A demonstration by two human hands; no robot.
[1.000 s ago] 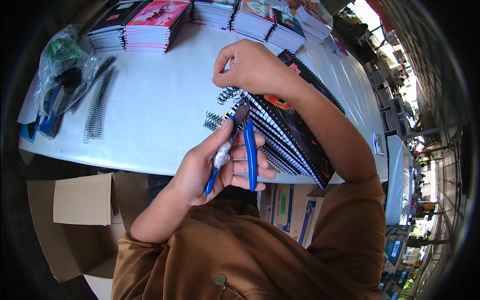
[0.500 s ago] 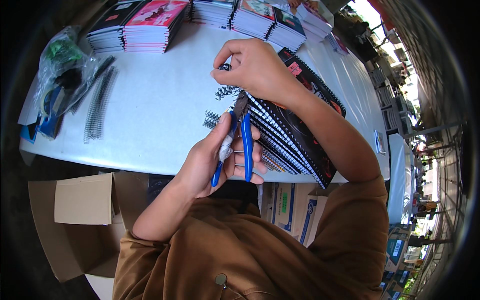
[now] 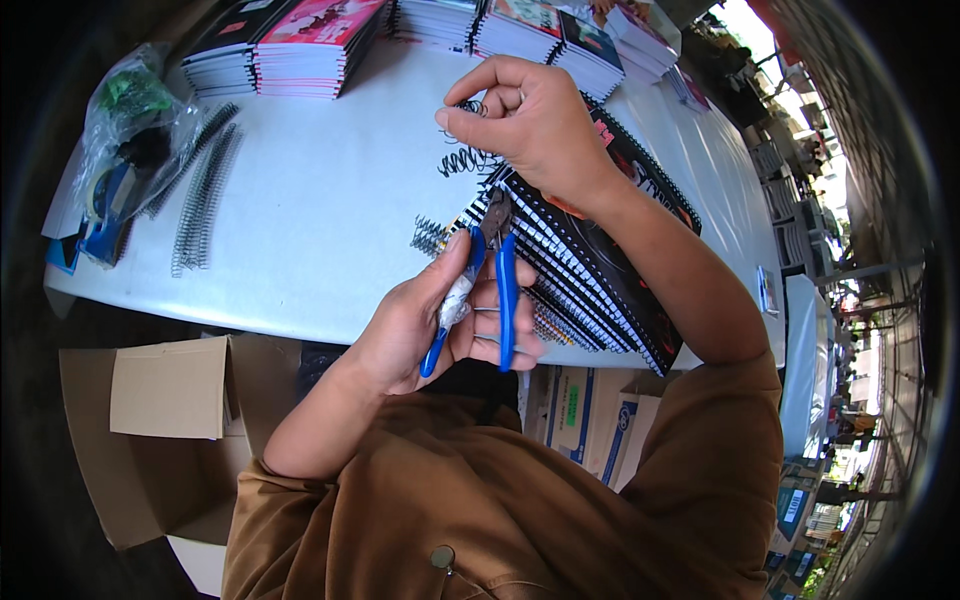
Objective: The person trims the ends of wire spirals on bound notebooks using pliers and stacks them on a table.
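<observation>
My left hand is closed around blue-handled wire cutters, with white wrapping on one handle. Their dark jaws point away from me, close to the corner of a stack of spiral-bound notebooks with a black cover on top. Above the jaws, my right hand pinches a loose black binding coil, which dangles below the thumb and index finger. More coil ends stick out from the stack, left of the cutters.
Stacked books line the white table's far side. Several loose coils lie at left beside a plastic bag and a tape dispenser. An open cardboard box stands below the near edge.
My right hand has lifted slightly away with the coil, leaving a gap above the cutter jaws. The left hand with the cutters has shifted only slightly.
</observation>
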